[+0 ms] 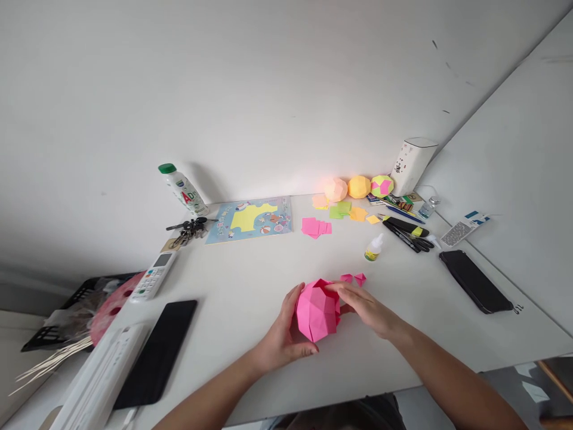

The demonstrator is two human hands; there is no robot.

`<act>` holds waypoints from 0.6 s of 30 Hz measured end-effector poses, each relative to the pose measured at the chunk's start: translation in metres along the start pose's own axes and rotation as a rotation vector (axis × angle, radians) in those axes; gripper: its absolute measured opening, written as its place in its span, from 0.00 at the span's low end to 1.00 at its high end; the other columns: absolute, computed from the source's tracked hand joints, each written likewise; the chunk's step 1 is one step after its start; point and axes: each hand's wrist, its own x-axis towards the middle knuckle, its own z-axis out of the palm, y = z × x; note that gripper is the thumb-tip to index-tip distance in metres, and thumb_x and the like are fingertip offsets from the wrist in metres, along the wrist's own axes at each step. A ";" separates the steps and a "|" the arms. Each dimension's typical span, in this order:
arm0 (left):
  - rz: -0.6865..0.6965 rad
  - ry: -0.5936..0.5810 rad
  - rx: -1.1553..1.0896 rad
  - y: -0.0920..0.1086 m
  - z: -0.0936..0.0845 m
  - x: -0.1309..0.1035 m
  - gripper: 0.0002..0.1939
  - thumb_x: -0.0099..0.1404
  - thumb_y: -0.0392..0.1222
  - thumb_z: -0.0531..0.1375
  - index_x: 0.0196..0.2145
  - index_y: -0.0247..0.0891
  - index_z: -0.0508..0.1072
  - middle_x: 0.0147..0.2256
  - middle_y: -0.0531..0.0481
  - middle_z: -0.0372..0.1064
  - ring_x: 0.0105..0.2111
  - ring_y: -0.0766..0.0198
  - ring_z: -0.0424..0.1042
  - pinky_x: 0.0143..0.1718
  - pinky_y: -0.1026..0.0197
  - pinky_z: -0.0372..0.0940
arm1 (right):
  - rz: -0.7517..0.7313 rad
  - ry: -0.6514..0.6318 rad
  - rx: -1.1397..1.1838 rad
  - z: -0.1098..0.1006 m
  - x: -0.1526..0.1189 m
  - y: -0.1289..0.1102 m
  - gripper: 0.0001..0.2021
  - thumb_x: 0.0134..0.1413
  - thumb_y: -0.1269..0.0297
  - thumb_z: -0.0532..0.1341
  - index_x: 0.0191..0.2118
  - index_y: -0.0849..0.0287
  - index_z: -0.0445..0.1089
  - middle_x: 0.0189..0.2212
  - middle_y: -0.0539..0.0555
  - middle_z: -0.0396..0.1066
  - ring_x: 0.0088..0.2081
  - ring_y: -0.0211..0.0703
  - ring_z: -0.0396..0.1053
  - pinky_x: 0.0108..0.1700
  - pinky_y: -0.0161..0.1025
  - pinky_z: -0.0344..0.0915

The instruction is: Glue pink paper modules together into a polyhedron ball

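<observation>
A pink folded-paper ball [317,313] with a gap in its upper side rests between both hands, low over the white table. My left hand [286,334] cups its left side, thumb below and fingers curled round the edge. My right hand [364,306] grips the ball's upper right rim, fingertips at the gap and thumb partly hidden behind the paper. Just beyond the ball lie two small pink folded paper pieces [353,279]. A small glue bottle [373,248] with a white nozzle stands farther off to the right.
Pink paper squares [316,227] lie behind the ball; finished paper balls [359,187] line the wall. At right are pens, scissors and a black pouch [475,280]. At left are a black phone [156,352], a white remote [153,276], keys and a white bottle [183,190].
</observation>
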 end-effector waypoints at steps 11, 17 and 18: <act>0.066 0.032 0.120 0.007 -0.005 0.002 0.46 0.62 0.36 0.63 0.67 0.52 0.39 0.65 0.40 0.42 0.65 0.43 0.48 0.62 0.40 0.55 | -0.341 0.151 -0.380 0.004 0.001 0.006 0.09 0.62 0.59 0.56 0.39 0.56 0.72 0.55 0.62 0.68 0.59 0.54 0.63 0.52 0.49 0.68; 0.232 0.104 0.379 0.004 -0.005 0.000 0.48 0.63 0.36 0.64 0.68 0.51 0.37 0.66 0.37 0.41 0.66 0.41 0.46 0.62 0.36 0.55 | -0.495 0.128 -0.454 0.006 -0.001 0.004 0.04 0.59 0.65 0.57 0.35 0.56 0.69 0.54 0.62 0.69 0.57 0.52 0.67 0.54 0.48 0.67; 0.248 0.115 0.400 0.003 -0.005 -0.001 0.48 0.63 0.36 0.64 0.68 0.50 0.36 0.66 0.36 0.41 0.66 0.41 0.46 0.62 0.36 0.55 | -0.515 0.123 -0.465 0.006 -0.001 0.004 0.04 0.59 0.66 0.57 0.34 0.56 0.69 0.54 0.62 0.68 0.57 0.51 0.67 0.54 0.48 0.67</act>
